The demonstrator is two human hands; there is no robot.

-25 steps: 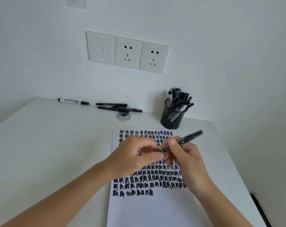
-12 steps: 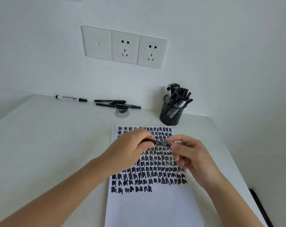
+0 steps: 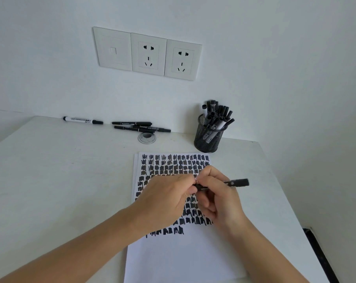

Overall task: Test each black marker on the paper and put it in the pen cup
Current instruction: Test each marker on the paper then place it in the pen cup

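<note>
Marker (image 3: 237, 183): level over paper (image 3: 183, 260), gripped by right hand (image 3: 220, 201); left hand (image 3: 165, 199) pinching its end, probably capping or uncapping. Cup (image 3: 208, 139): on bench (image 3: 60, 180) just beyond the paper, handy for drop-off.

1. Your paper (image 3: 183, 262) lies on the table (image 3: 50, 180), right of centre, reaching from the near edge toward the wall.
2. The pen cup (image 3: 208, 139) stands just behind the paper's far right corner, with markers (image 3: 216, 115) standing in it.
3. Left of the cup, along the wall, lies a marker cluster (image 3: 141, 127); a lone marker (image 3: 82, 120) lies farther left.
4. The grommet (image 3: 147, 137) sits just in front of that cluster.
5. The sockets (image 3: 147, 53) hang on the wall above it.
6. Your left hand (image 3: 165, 203) and right hand (image 3: 218, 199) meet over the paper's middle, both holding the held marker (image 3: 237, 182), which juts out rightward.
</note>
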